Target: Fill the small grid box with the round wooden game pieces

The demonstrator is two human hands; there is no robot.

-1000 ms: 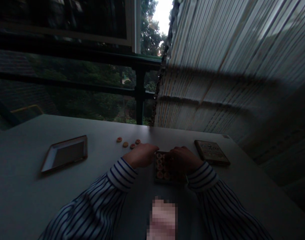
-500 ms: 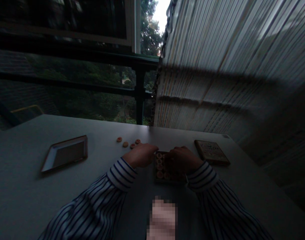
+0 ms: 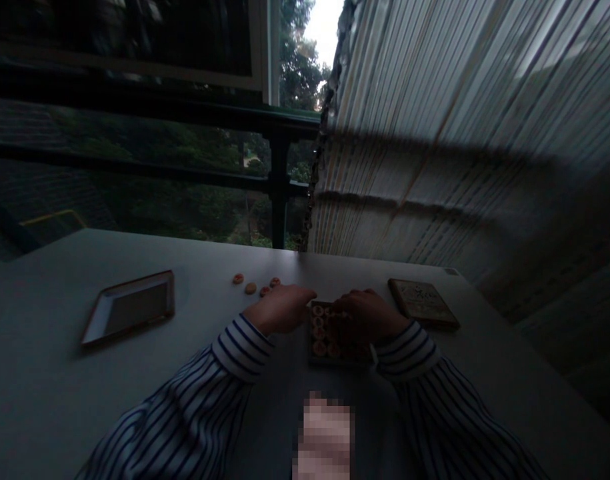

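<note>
A shallow box [image 3: 339, 362] on the table holds several round wooden pieces [image 3: 319, 332] in rows. My left hand [image 3: 283, 309] is closed at the box's left edge, its thumb toward the box; anything between its fingers is hidden. Over the box's upper right part bends my right hand [image 3: 367, 317], fingers curled down, and its fingertips and whatever they grip cannot be made out. Several loose round pieces, among them one plain piece [image 3: 251, 288] and one with a reddish mark [image 3: 239, 279], lie behind my left hand.
On the white table [image 3: 209, 427], an upturned shallow tray or lid [image 3: 139, 308] lies at the left. A flat wooden box [image 3: 422, 303] with dark markings sits at the right. Beyond are a dark railing [image 3: 279, 180] and a striped curtain [image 3: 409, 133].
</note>
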